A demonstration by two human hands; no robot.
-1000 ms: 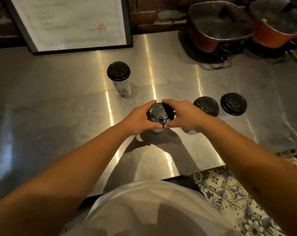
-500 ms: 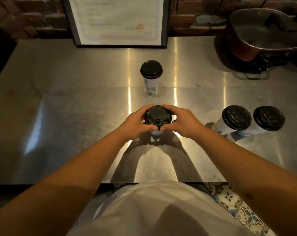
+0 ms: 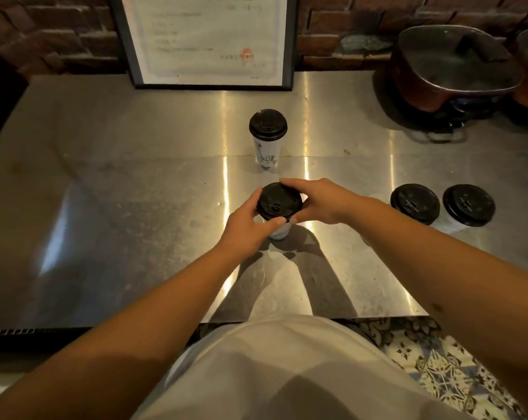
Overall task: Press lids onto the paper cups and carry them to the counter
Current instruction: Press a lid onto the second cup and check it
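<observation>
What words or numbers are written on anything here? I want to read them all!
Framed certificate: it has a heading, lines of print and a red stamp, but all are too blurred to read.
Far paper cup: a dark printed design, with no letters that can be made out.
Black lids, such as the one under both hands: moulded marks only, no readable text.
Nothing here can be quoted.

My steel counter (image 3: 111, 207) is carrying four lidded paper cups: one right in front of me (image 3: 279, 204), one further back (image 3: 268, 137), two side by side (image 3: 415, 204) (image 3: 469, 205) off right. Framed certificate (image 3: 208, 40) and pot (image 3: 450, 68) at the back.
</observation>
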